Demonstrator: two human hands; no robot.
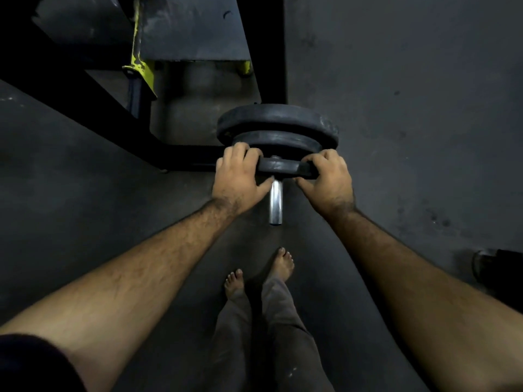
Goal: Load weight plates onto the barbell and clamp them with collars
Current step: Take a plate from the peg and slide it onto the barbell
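Observation:
A chrome barbell sleeve [276, 203] points toward me from the middle of the view. Three black weight plates sit on it. The large plate [277, 120] is farthest, a medium plate [278, 140] is in front of it, and a small plate [285, 166] is nearest me. My left hand [237, 176] grips the small plate's left edge, fingers over the rim and thumb under. Gripping its right edge the same way is my right hand [328, 176]. A small gap shows between the small and medium plates. No collar is visible.
A black rack frame [266, 52] with yellow fittings [140, 66] stands behind the plates. Dark rubber floor [410, 108] spreads all around. My bare feet [280, 267] stand below the sleeve's end. A dark object [498, 267] lies at the right edge.

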